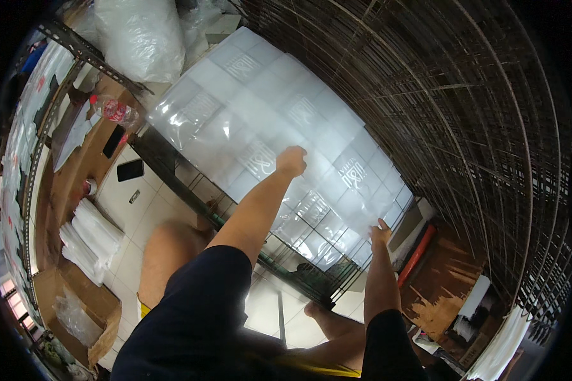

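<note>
Translucent white plastic sheets [248, 101] with white printed designs lie spread on a wire rack [349, 282] in front of me. Over the middle of them, my left hand [291, 161] is closed, its fingers pinched together on a plastic sheet; its fingertips are partly hidden. My right hand [380, 235] is at the right near edge of the sheets, index finger and thumb apart, touching or very close to the film. Bars of the rack show through the sheets near that hand.
A tall stack of dark wire racks [451, 101] rises on the right. Leftward are a clear bottle [115, 111], a black phone [130, 169], rolled white plastic [95, 232] and an opened cardboard box [105, 305]. A bulging plastic sack [140, 38] stands behind; a worn wooden box [442, 286] sits right.
</note>
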Demonstrator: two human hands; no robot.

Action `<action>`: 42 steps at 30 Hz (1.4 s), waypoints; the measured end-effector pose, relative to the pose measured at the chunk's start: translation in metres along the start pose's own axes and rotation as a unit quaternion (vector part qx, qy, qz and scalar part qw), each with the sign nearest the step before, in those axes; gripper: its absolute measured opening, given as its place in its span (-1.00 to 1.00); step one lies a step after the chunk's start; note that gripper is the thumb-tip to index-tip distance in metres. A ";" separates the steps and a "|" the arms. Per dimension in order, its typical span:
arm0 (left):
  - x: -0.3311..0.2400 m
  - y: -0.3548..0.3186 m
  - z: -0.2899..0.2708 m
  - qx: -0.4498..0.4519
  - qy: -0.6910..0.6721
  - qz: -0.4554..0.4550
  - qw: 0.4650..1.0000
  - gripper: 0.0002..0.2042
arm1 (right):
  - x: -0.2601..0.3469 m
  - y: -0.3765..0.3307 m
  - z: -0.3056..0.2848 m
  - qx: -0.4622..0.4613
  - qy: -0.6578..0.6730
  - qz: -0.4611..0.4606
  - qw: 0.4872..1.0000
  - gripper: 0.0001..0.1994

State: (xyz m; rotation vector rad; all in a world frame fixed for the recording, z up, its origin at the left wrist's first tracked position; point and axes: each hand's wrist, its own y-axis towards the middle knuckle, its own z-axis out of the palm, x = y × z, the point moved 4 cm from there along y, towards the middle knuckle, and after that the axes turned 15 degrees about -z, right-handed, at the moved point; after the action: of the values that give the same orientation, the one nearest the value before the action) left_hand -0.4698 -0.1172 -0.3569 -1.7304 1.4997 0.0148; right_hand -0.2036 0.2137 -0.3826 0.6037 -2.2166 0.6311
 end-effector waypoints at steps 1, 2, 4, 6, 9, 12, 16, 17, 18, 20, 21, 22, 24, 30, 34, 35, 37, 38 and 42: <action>-0.003 0.000 -0.001 0.002 0.008 0.004 1.000 -0.69 | -0.005 0.005 0.000 0.003 -0.011 -0.016 1.000 -0.57; -0.006 0.000 -0.002 0.004 0.017 0.008 1.000 -0.69 | -0.010 0.009 -0.003 0.006 -0.021 -0.031 0.999 -0.57; -0.006 0.005 -0.001 -0.012 0.027 0.028 0.999 -0.68 | -0.010 0.019 -0.009 -0.003 -0.135 -0.078 0.988 -0.57; 0.002 0.014 0.001 -0.049 0.028 0.061 0.997 -0.66 | -0.005 0.024 -0.006 -0.003 -0.194 -0.111 0.975 -0.58; 0.004 0.018 0.001 -0.061 0.028 0.069 0.995 -0.70 | -0.010 0.027 -0.004 -0.013 -0.189 -0.135 0.973 -0.59; 0.004 0.018 -0.001 -0.074 0.031 0.082 0.993 -0.73 | -0.015 0.028 -0.001 -0.027 -0.148 -0.143 0.978 -0.59; 0.005 0.019 -0.004 -0.068 0.025 0.064 0.995 -0.80 | -0.023 0.033 0.001 -0.019 -0.135 -0.116 0.984 -0.58; 0.004 0.018 -0.004 -0.072 0.023 0.067 0.995 -0.81 | -0.025 0.034 0.001 -0.018 -0.140 -0.118 0.983 -0.58; 0.003 0.018 -0.005 -0.075 0.021 0.069 0.995 -0.82 | -0.027 0.034 0.000 -0.024 -0.128 -0.117 0.985 -0.59; 0.011 0.022 -0.006 -0.092 0.004 0.069 0.993 -0.82 | -0.018 0.029 0.006 -0.027 -0.105 -0.120 0.987 -0.61; 0.015 0.023 -0.007 -0.101 -0.005 0.069 0.993 -0.82 | -0.010 0.028 0.009 -0.032 -0.125 -0.139 0.982 -0.62; 0.013 0.023 -0.007 -0.087 0.001 0.047 0.995 -0.79 | -0.008 0.026 0.007 -0.042 -0.147 -0.153 0.976 -0.62; 0.004 0.015 -0.015 -0.062 0.014 0.004 0.998 -0.73 | -0.010 0.024 0.003 -0.062 -0.170 -0.150 0.972 -0.62; 0.024 -0.024 -0.018 -0.144 0.062 0.102 0.982 -0.84 | -0.025 -0.045 0.003 -0.071 -0.225 -0.080 0.969 -0.60; 0.049 -0.089 -0.002 -0.154 0.014 0.157 0.975 -0.83 | -0.012 -0.151 0.019 0.031 -0.243 -0.105 0.964 -0.60; 0.053 -0.109 0.003 -0.134 0.012 0.163 0.977 -0.82 | -0.020 -0.178 0.020 0.048 -0.231 -0.118 0.965 -0.61; 0.059 -0.145 0.010 -0.061 0.027 0.147 0.987 -0.79 | -0.031 -0.227 0.029 0.045 -0.203 -0.117 0.971 -0.63; 0.063 -0.158 0.014 -0.007 0.047 0.126 0.991 -0.76 | -0.022 -0.248 0.032 0.050 -0.170 -0.092 0.980 -0.63; 0.080 -0.203 0.022 0.107 0.126 0.067 0.984 -0.58 | 0.006 -0.295 0.029 0.059 -0.031 -0.058 0.996 -0.63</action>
State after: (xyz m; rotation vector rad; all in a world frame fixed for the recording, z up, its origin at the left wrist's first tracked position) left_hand -0.2689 -0.1803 -0.2977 -1.4978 1.7311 -0.2949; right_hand -0.0491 -0.0321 -0.3215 0.8157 -2.1947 0.6959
